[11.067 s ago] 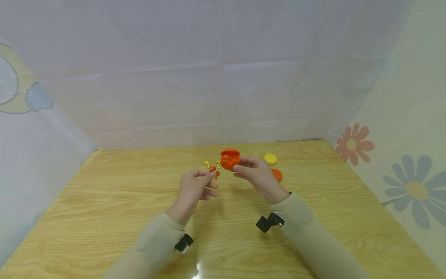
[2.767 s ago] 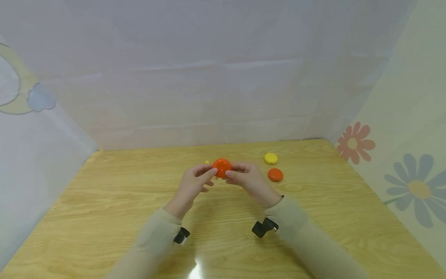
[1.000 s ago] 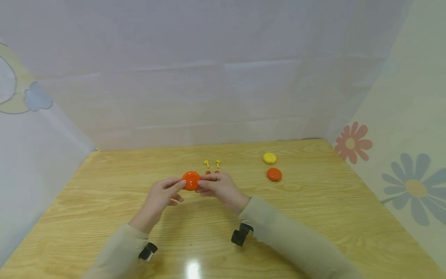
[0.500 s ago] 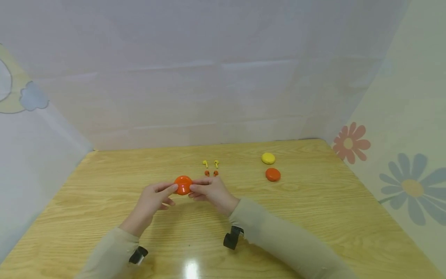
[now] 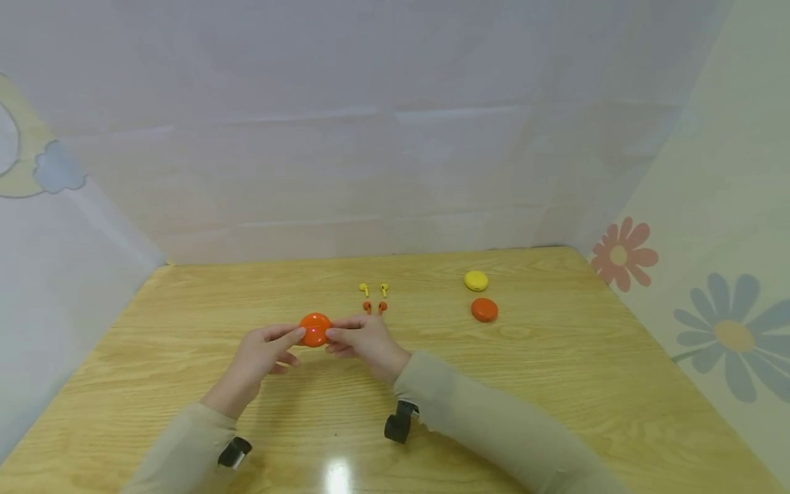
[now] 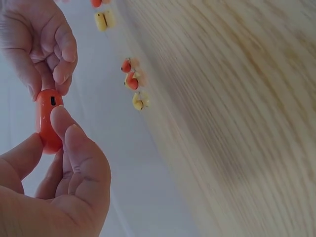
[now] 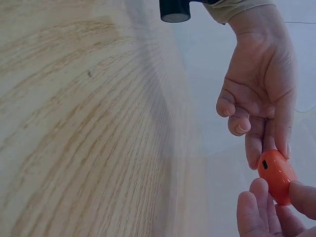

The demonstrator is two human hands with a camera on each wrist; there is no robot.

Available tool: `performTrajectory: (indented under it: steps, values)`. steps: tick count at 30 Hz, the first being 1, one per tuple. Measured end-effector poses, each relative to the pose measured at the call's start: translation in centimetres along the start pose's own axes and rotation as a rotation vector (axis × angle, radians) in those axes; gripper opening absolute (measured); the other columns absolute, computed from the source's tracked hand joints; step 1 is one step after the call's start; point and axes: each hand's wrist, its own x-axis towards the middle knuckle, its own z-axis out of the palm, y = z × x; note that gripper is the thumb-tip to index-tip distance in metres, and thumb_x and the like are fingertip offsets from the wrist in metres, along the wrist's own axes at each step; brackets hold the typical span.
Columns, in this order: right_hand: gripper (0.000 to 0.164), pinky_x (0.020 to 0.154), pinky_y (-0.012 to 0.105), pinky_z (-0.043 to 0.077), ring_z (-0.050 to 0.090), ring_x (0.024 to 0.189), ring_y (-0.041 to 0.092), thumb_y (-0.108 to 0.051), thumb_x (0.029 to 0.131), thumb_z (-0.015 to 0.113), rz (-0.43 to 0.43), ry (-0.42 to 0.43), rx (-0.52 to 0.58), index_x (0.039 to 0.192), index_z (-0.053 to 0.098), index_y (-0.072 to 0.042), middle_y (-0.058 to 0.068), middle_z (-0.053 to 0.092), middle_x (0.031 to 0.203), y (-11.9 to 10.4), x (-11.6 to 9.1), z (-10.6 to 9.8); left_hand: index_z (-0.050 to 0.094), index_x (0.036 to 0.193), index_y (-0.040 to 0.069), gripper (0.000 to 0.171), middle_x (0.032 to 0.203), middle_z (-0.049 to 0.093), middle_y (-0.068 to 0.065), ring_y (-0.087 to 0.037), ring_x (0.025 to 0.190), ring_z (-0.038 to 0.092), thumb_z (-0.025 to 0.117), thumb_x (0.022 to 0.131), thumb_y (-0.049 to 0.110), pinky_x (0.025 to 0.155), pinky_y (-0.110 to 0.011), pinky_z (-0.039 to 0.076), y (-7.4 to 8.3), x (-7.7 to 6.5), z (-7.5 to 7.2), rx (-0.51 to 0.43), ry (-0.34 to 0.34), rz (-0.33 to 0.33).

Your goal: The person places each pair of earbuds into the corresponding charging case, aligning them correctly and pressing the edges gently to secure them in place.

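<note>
A glossy orange round earbud charging case (image 5: 315, 330) is held up over the table between both hands, its lid closed. The left hand (image 5: 262, 357) pinches its left side with thumb and fingers. At its right side, the right hand (image 5: 367, 343) pinches the edge between thumb and fingertips. A small dark port shows on the case's underside in the left wrist view. Beyond the hands on the table lie two orange earbuds (image 5: 382, 307), partly behind the right hand. Just past them are two yellow earbuds (image 5: 384, 289).
A closed yellow round case (image 5: 476, 280) rests at the back right of the wooden table (image 5: 555, 384). In front of it is a second orange case (image 5: 484, 309). Pale printed cloth (image 5: 395, 171) walls the table's back and sides.
At first the right hand held the case with its lid up and the left an orange earbud, now on the table. The case is now closed; lately both hands moved it left and nearer.
</note>
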Motion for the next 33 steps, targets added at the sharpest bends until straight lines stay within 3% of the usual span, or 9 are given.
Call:
performTrajectory:
  steps: [17, 26, 33]
  values:
    - [0.019, 0.076, 0.040, 0.057, 0.071, 0.080, 0.032, -0.002, 0.091, 0.067, 0.051, 0.057, 0.010, 0.107, 0.069, 0.008, 0.018, 0.071, 0.090, 0.8, 1.2, 1.8, 0.055, 0.128, -0.009, 0.049, 0.104, 0.070, -0.009, -0.016, 0.069, 0.066, 0.061, 0.097, 0.029, 0.063, -0.030, 0.054, -1.1, 0.5, -1.3, -0.019, 0.007, -0.057]
    - [0.018, 0.073, 0.037, 0.058, 0.071, 0.076, 0.028, -0.002, 0.091, 0.066, 0.057, 0.082, 0.013, 0.107, 0.069, 0.008, 0.018, 0.072, 0.087, 1.3, 1.8, 2.8, 0.053, 0.130, -0.010, 0.050, 0.109, 0.069, -0.014, -0.016, 0.069, 0.065, 0.061, 0.098, 0.028, 0.063, -0.029, 0.054, -1.5, 0.6, -1.6, -0.032, 0.027, -0.076]
    - [0.019, 0.068, 0.036, 0.058, 0.070, 0.070, 0.024, -0.001, 0.091, 0.066, 0.055, 0.102, 0.049, 0.107, 0.068, 0.009, 0.021, 0.071, 0.088, 1.8, 1.9, 3.9, 0.053, 0.130, -0.010, 0.051, 0.109, 0.069, -0.014, -0.015, 0.068, 0.064, 0.060, 0.098, 0.029, 0.065, -0.031, 0.053, -1.9, 0.9, -2.5, 0.019, 0.011, -0.089]
